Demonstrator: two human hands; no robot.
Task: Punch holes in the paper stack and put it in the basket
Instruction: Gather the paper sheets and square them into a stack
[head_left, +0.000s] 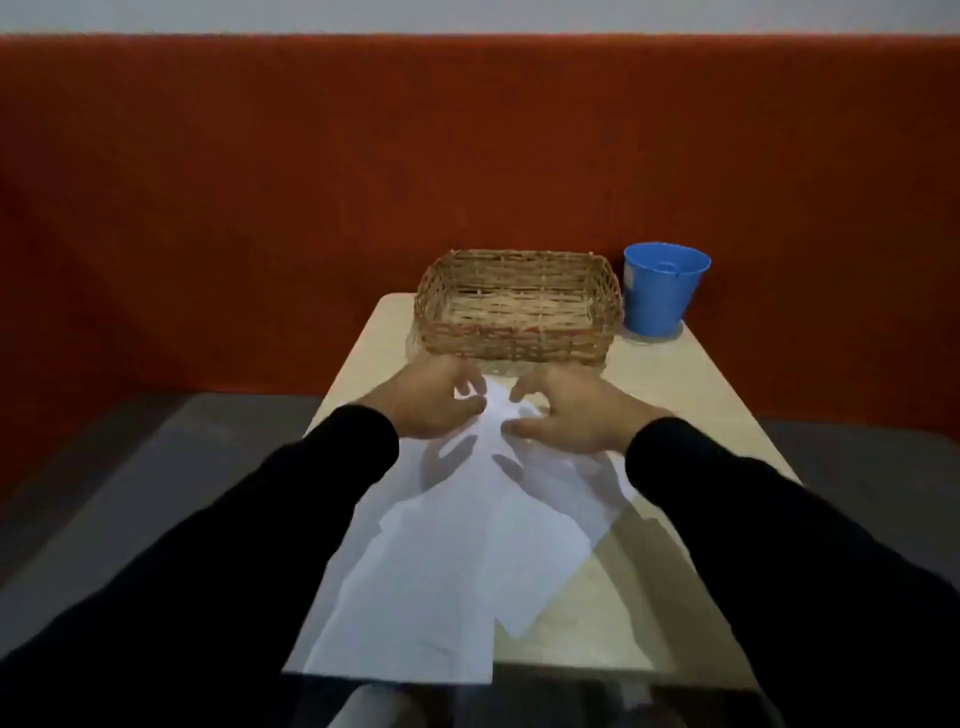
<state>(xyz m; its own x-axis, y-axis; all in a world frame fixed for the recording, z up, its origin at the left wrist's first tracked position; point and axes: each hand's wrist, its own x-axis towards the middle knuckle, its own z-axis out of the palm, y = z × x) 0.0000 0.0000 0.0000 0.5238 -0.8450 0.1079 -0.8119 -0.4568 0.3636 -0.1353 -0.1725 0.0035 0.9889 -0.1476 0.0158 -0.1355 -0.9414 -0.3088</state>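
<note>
1. the paper stack (457, 545) lies loose and fanned on the table (691, 395), its sheets not squared to one another. its long axis runs from the person's body out toward the hands, tilting a little to the left at the near end.

2. the left hand (434, 397) sits at the far left of the stack's outer end, fingers curled inward with the thumb and fingertips pinching toward a raised bit of white sheet. it looks partly closed on the paper, though motion blur keeps me from telling how firm the hold is.

3. the right hand (569, 413) is just beside it, at the far right of the same end, fingers spread and bent, tips touching the top sheet. it seems to be pressing or gathering, not clamping; i cannot tell if anything is truly gripped.

4. the basket (517, 306) stands just beyond both hands, straight ahead, its near wall close to the knuckles and its inside empty. a blue cup (665, 288) stands beyond and to the right of the right hand.

5. no hole punch shows anywhere, so i judge the step in hand to be squaring the sheets.

6. both hands are about equally near the far edge; the left is slightly closer to the basket.
</note>
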